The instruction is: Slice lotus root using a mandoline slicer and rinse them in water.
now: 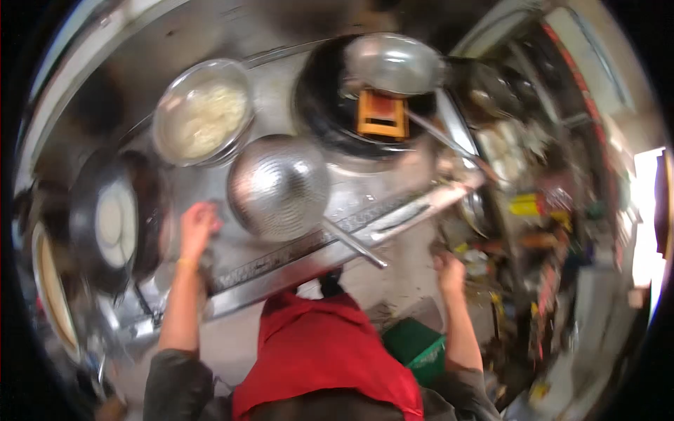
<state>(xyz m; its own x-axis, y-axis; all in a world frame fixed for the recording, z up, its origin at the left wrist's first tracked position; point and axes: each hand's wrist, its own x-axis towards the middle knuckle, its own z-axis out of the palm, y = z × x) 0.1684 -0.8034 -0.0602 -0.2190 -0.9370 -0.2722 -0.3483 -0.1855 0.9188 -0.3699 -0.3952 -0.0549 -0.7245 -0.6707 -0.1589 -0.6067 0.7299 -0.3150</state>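
My left hand (199, 223) is over the steel counter (202, 184), its fingers curled; blur hides whether anything small is in them. Just right of it lies a perforated metal strainer ladle (279, 187), its tubular handle (358, 244) jutting past the counter's front edge. Behind the ladle stands a metal bowl (245, 131) holding pale food (213, 118). Left of my hand, a dark wok (84, 221) contains something whitish (116, 226). My right hand (450, 271) hangs off the counter's front, fingers bent, near cluttered shelving; its grip is too blurred to read.
A large black wok (321, 116) at the back bears an orange stool-like frame (382, 129) and a metal bowl-shaped utensil (395, 63). A long-handled tool (442, 134) slants across its right side. Cluttered shelves (526, 210) line the right. A green container (413, 342) stands on the floor.
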